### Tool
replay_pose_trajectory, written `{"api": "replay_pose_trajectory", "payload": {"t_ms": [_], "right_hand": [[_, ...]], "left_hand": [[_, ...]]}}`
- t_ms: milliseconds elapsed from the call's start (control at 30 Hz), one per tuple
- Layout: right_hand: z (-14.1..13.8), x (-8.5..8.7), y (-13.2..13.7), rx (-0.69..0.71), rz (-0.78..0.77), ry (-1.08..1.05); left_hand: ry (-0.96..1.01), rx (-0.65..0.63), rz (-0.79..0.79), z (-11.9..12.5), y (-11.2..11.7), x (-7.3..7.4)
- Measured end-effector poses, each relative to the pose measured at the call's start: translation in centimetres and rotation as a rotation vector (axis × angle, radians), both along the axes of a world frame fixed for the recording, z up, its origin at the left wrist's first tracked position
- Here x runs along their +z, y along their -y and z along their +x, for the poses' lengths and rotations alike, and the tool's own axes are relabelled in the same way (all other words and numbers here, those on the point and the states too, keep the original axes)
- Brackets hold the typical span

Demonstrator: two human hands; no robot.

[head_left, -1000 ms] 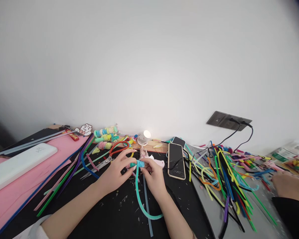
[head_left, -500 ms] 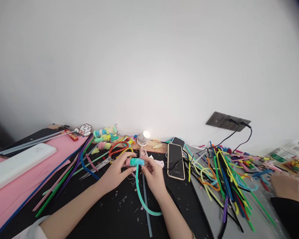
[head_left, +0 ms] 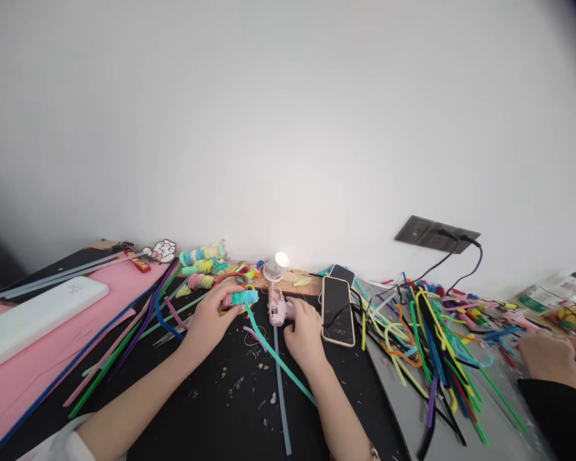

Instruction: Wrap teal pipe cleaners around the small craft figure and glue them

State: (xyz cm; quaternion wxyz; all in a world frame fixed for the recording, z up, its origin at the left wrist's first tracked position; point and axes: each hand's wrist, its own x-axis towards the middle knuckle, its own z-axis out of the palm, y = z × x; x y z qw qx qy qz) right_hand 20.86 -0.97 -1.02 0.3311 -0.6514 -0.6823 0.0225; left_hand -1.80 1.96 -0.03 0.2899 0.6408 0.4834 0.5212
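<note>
My left hand [head_left: 216,315] is closed on a coiled pipe cleaner roll [head_left: 244,298], pink at one end and turquoise at the other. Its loose turquoise tail [head_left: 281,363] runs down and right to under my right forearm. My right hand [head_left: 304,330] has its fingers round the handle of a pale pink hot glue gun [head_left: 278,310] lying on the black mat. A long translucent glue stick [head_left: 283,397] extends from the gun's back toward me. Behind my left hand lie red-handled scissors [head_left: 233,278], partly hidden.
Finished coiled rolls [head_left: 202,257] lie by the wall, near a small lit lamp [head_left: 278,262]. Two phones, one in a cream case [head_left: 338,312], sit right of the gun. Loose pipe cleaners [head_left: 432,358] cover the grey board. Another person's hand [head_left: 550,360] works at far right.
My right hand has let go of the coiled roll and moved right onto the glue gun's handle. My left hand has shifted left and slightly up with the roll.
</note>
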Motion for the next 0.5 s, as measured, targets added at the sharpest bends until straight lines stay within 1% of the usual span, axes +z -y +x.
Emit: {"api": "replay_pose_trajectory", "payload": {"t_ms": [67,133,233,333,400,500], "right_hand": [[-0.1,0.0,0.0,-0.035,-0.074,0.056],[-0.2,0.3,0.1,-0.070,-0.137,0.069],[-0.3,0.8,0.1,-0.098,-0.180,0.072],[-0.2,1.3,0.2,-0.112,-0.164,0.078],[-0.1,1.4,0.2,-0.134,-0.126,0.081],[0.2,1.5,0.1,-0.183,-0.047,0.077]], "left_hand": [[0.031,0.012,-0.039,-0.1,0.0,0.2],[0.069,0.012,-0.099,-0.1,0.0,0.5],[0.132,-0.019,-0.182,-0.2,0.0,0.8],[0.165,-0.030,-0.225,-0.1,0.0,0.9],[0.196,-0.028,-0.241,-0.1,-0.1,0.8],[0.348,-0.037,-0.272,0.0,-0.3,0.5]]}}
